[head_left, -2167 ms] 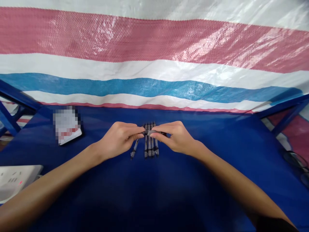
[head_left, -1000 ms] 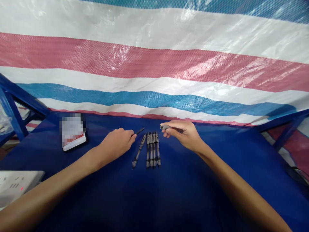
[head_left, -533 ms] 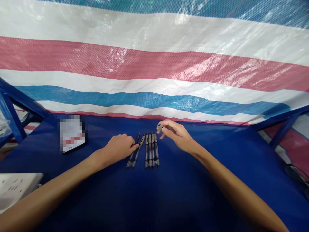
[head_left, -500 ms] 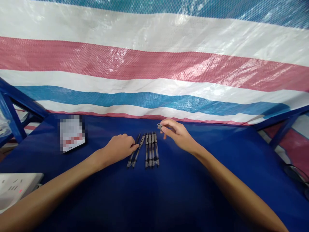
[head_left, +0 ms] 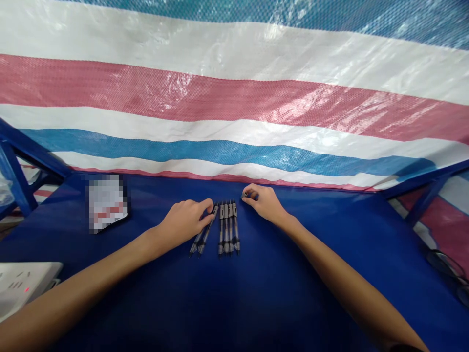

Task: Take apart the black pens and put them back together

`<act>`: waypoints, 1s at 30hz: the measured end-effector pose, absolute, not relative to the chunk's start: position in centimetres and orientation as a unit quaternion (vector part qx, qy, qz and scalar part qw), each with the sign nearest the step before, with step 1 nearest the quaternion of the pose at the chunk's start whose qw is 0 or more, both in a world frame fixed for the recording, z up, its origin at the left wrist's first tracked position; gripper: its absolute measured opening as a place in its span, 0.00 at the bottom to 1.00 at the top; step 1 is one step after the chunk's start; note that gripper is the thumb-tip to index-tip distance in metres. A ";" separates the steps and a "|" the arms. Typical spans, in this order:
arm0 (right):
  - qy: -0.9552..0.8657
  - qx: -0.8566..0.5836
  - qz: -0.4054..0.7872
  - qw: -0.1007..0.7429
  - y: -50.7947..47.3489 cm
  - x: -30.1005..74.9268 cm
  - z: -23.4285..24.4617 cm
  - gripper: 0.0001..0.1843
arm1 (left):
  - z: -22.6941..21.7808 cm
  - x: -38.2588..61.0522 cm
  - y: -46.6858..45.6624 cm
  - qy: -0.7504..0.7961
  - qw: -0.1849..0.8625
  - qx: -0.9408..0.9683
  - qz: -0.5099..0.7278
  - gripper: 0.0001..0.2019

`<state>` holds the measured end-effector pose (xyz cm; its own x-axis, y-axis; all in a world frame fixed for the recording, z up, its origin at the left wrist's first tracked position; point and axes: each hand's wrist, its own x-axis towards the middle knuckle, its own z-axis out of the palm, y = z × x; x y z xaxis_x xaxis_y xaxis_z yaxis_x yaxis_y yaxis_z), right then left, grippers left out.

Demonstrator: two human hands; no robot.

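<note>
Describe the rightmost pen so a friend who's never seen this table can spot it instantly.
On the blue table, look between the left hand and the right hand for four pens lying close together in a row. The rightmost pen is the one nearest the right hand, with no other pen to its right.

One camera, worn on the person's head, looks forward and down over the worktop [head_left: 234, 303]. It sits above the near side, behind the left hand [head_left: 185, 217] and the right hand [head_left: 269, 203], so the left forearm [head_left: 106, 274] and right forearm [head_left: 340, 278] run in from the lower corners. The pens [head_left: 226, 227] fall near the middle of this wide view, which takes in both far corners of the worktop and, beyond, a striped sheet [head_left: 234, 98] filling the upper half.
</note>
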<state>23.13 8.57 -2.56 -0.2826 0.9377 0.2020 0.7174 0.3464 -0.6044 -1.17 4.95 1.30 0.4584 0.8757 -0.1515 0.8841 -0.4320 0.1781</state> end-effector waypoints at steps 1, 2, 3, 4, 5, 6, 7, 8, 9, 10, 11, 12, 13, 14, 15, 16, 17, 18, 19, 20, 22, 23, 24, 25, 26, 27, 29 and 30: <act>-0.778 -0.536 0.194 0.263 8.6 23.1 -2.6 0.04 | 1.3 -1.1 4.9 0.510 0.120 0.851 -0.022 0.11; -0.780 -0.538 0.188 0.257 8.6 23.1 -2.7 0.04 | 1.3 -1.1 4.9 0.502 0.123 0.856 -0.029 0.11; -0.782 -0.540 0.185 0.251 8.6 23.1 -2.7 0.05 | 1.3 -1.1 4.9 0.496 0.126 0.858 -0.037 0.11; -0.782 -0.541 0.184 0.248 8.5 23.1 -2.6 0.06 | 1.3 -1.1 4.8 0.493 0.127 0.860 -0.044 0.10; -0.782 -0.542 0.186 0.247 8.5 23.2 -2.5 0.08 | 1.3 -1.1 4.8 0.490 0.127 0.861 -0.048 0.10; -0.781 -0.541 0.188 0.248 8.4 23.3 -2.4 0.10 | 1.2 -1.1 4.7 0.488 0.127 0.862 -0.050 0.10; -0.781 -0.539 0.187 0.254 8.3 23.3 -2.1 0.13 | 1.2 -1.1 4.7 0.487 0.125 0.863 -0.052 0.10; -0.781 -0.535 0.183 0.265 8.2 23.4 -1.9 0.14 | 1.1 -1.1 4.7 0.487 0.120 0.864 -0.053 0.10; -0.782 -0.530 0.175 0.279 8.1 23.4 -1.6 0.14 | 1.0 -1.1 4.7 0.486 0.115 0.864 -0.055 0.10; -0.783 -0.524 0.162 0.292 7.9 23.4 -1.3 0.14 | 0.9 -1.1 4.6 0.486 0.109 0.865 -0.058 0.11; -0.786 -0.519 0.147 0.302 7.7 23.3 -1.0 0.13 | 0.7 -1.1 4.6 0.488 0.102 0.865 -0.061 0.12; -0.790 -0.515 0.132 0.305 7.5 23.3 -0.8 0.11 | 0.6 -1.0 4.6 0.489 0.097 0.865 -0.064 0.13; -0.796 -0.513 0.121 0.298 7.4 23.2 -0.7 0.09 | 0.5 -1.0 4.6 0.490 0.094 0.864 -0.065 0.14; -0.802 -0.513 0.115 0.284 7.3 23.2 -0.7 0.09 | 0.4 -1.0 4.5 0.491 0.093 0.863 -0.066 0.15; -0.808 -0.514 0.114 0.266 7.3 23.2 -0.8 0.09 | 0.3 -0.9 4.5 0.492 0.095 0.863 -0.066 0.15; -0.812 -0.515 0.118 0.250 7.3 23.2 -1.0 0.10 | 0.2 -0.8 4.4 0.492 0.097 0.862 -0.066 0.16; -0.815 -0.515 0.124 0.237 7.4 23.2 -1.2 0.12 | 0.2 -0.8 4.3 0.493 0.098 0.862 -0.068 0.16; -0.816 -0.515 0.130 0.229 7.5 23.3 -1.5 0.13 | 0.2 -0.7 4.2 0.492 0.099 0.862 -0.070 0.17; -0.815 -0.515 0.136 0.227 7.7 23.3 -1.7 0.15 | 0.1 -0.7 4.1 0.493 0.099 0.862 -0.072 0.17; -0.813 -0.517 0.138 0.229 7.8 23.4 -1.8 0.15 | 0.1 -0.6 4.1 0.494 0.099 0.861 -0.073 0.17; -0.811 -0.518 0.133 0.237 7.9 23.5 -1.9 0.13 | 0.1 -0.6 4.0 0.501 0.100 0.857 -0.072 0.17; -0.811 -0.518 0.127 0.240 7.8 23.5 -1.8 0.11 | 0.1 -0.6 4.0 0.504 0.102 0.855 -0.069 0.17; -0.813 -0.516 0.118 0.242 7.8 23.5 -1.7 0.08 | 0.1 -0.5 4.1 0.507 0.105 0.853 -0.065 0.16; -0.816 -0.514 0.109 0.241 7.7 23.4 -1.6 0.05 | 0.1 -0.5 4.1 0.509 0.108 0.852 -0.060 0.16; -0.819 -0.513 0.101 0.239 7.6 23.3 -1.4 0.04 | 0.0 -0.5 4.1 0.511 0.111 0.851 -0.057 0.15; -0.820 -0.512 0.094 0.236 7.5 23.3 -1.3 0.04 | 0.0 -0.5 4.1 0.511 0.114 0.850 -0.053 0.15; -0.821 -0.515 0.086 0.231 7.3 23.2 -1.2 0.04 | 0.0 -0.5 4.1 0.513 0.118 0.849 -0.048 0.15; -0.820 -0.517 0.082 0.230 7.2 23.1 -1.2 0.03 | 0.1 -0.5 4.1 0.515 0.120 0.847 -0.048 0.14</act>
